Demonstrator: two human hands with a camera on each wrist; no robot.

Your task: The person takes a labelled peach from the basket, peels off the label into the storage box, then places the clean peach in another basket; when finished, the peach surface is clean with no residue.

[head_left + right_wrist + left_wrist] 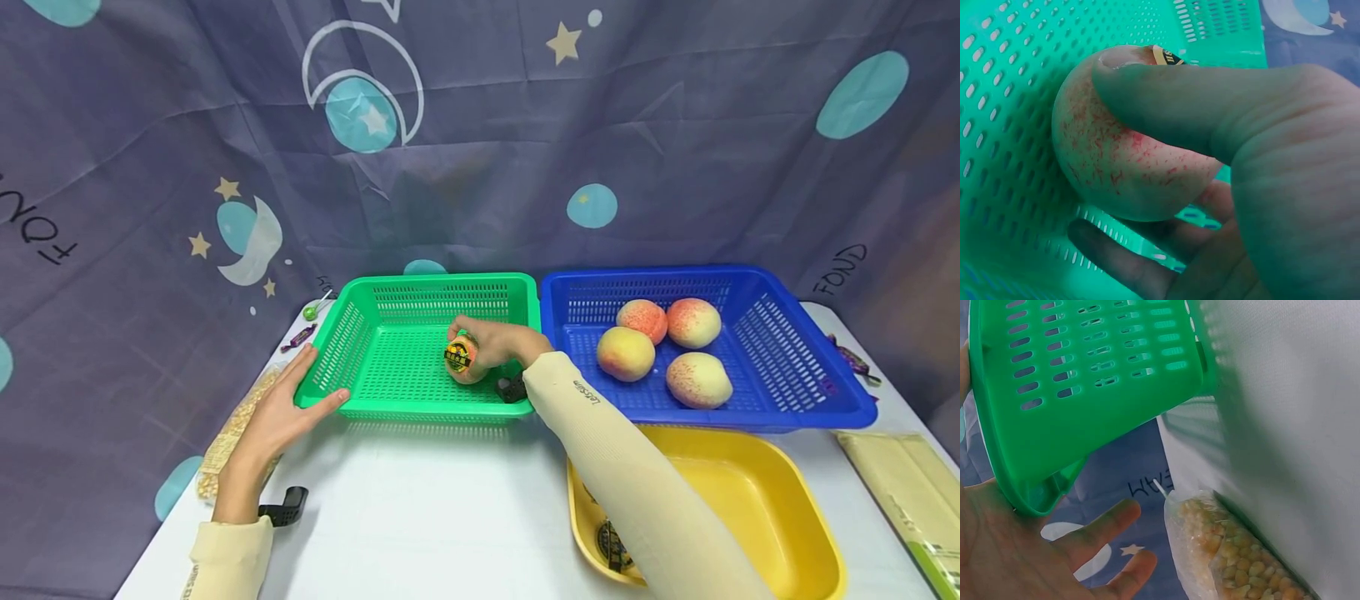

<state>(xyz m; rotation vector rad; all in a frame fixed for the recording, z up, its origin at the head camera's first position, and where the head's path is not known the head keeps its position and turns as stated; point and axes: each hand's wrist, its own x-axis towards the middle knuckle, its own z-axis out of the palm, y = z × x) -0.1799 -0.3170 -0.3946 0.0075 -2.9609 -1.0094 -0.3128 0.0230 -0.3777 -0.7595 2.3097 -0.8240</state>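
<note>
My right hand [492, 340] grips a peach [461, 360] inside the green basket [442, 407]. A black and gold sticker [458, 355] faces up on the peach. Close in the right wrist view, the thumb lies across the top of the red-flecked peach [1129, 156], with fingers beneath it. At the basket's front left corner, my left hand [281, 417] rests with straight, spread fingers, the thumb over the front rim. The left wrist view shows that palm [1010, 550] against the corner of the green rim.
A blue basket [720, 415] with several peaches stands right of the green one. In front is a yellow basin [802, 500], partly behind my right sleeve, with a dark-labelled item [613, 546] inside. A corn kernel bag [232, 437] and wrapped candy [300, 337] lie left; a beige packet [907, 500], right.
</note>
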